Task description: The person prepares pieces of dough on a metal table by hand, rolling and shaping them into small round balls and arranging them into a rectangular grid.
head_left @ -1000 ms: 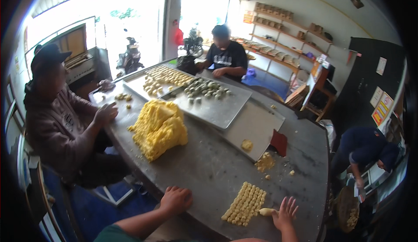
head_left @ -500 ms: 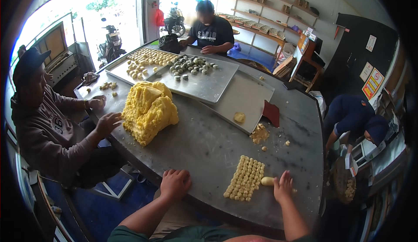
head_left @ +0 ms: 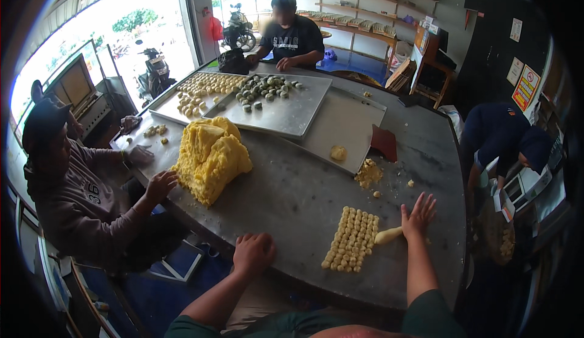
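Observation:
My right hand (head_left: 418,217) lies flat with spread fingers over the right end of a short pale dough roll (head_left: 388,235). Part of the roll is hidden under the palm. Left of it, several rows of small dough balls (head_left: 351,239) sit packed in a block on the metal table (head_left: 292,198). My left hand (head_left: 254,253) is curled into a loose fist at the near table edge, with nothing visible in it. Beyond the block are a crumbly dough lump (head_left: 368,173) and a dark red scraper (head_left: 384,143).
A large yellow dough mound (head_left: 213,158) stands at left, beside a seated person's hands. Farther back, trays (head_left: 304,116) hold pale and dark green dough pieces. One person sits at the far side (head_left: 294,40); another bends over at right (head_left: 500,132).
My right hand has moved forward and its fingers have spread wider. More of the dough roll shows, and it looks longer. The whole view has shifted slightly; my left hand remains at the edge.

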Tool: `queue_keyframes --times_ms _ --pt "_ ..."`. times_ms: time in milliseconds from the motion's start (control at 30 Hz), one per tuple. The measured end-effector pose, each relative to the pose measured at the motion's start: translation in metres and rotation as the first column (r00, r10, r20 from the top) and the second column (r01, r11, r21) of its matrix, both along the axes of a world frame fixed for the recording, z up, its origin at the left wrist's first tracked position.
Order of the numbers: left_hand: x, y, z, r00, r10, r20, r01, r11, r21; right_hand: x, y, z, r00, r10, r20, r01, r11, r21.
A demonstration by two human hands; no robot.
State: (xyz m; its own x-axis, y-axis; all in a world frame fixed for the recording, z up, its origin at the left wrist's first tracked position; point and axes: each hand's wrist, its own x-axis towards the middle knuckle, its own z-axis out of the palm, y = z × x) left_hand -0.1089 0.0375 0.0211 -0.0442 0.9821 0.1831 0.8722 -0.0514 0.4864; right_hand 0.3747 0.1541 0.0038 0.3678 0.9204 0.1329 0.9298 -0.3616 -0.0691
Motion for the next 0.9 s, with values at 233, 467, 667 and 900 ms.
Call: queue_keyframes --times_ms 233,467,667,900 --pt "-0.005 -0.002 -0.002 1.0 -0.015 -0.021 0.016 1.0 0.017 -0.015 -0.083 -0.026 0.96 0.132 -0.246 -0.172 0.973 -0.151" --pt "-0.008 -0.003 -0.005 0.997 -0.042 -0.061 0.045 0.998 0.042 -0.019 -0.136 0.018 0.918 0.3 -0.26 -0.384 0.839 -0.385" --pt "-0.005 -0.003 0.0 0.998 -0.031 -0.047 0.032 0.999 0.035 -0.003 -0.028 -0.01 0.989 0.147 0.019 -0.145 0.988 -0.05" --pt "0.001 0.005 -0.008 0.999 -0.015 -0.052 0.018 0.998 0.064 -0.014 -0.026 -0.019 0.996 -0.049 -0.079 0.049 0.999 0.005"
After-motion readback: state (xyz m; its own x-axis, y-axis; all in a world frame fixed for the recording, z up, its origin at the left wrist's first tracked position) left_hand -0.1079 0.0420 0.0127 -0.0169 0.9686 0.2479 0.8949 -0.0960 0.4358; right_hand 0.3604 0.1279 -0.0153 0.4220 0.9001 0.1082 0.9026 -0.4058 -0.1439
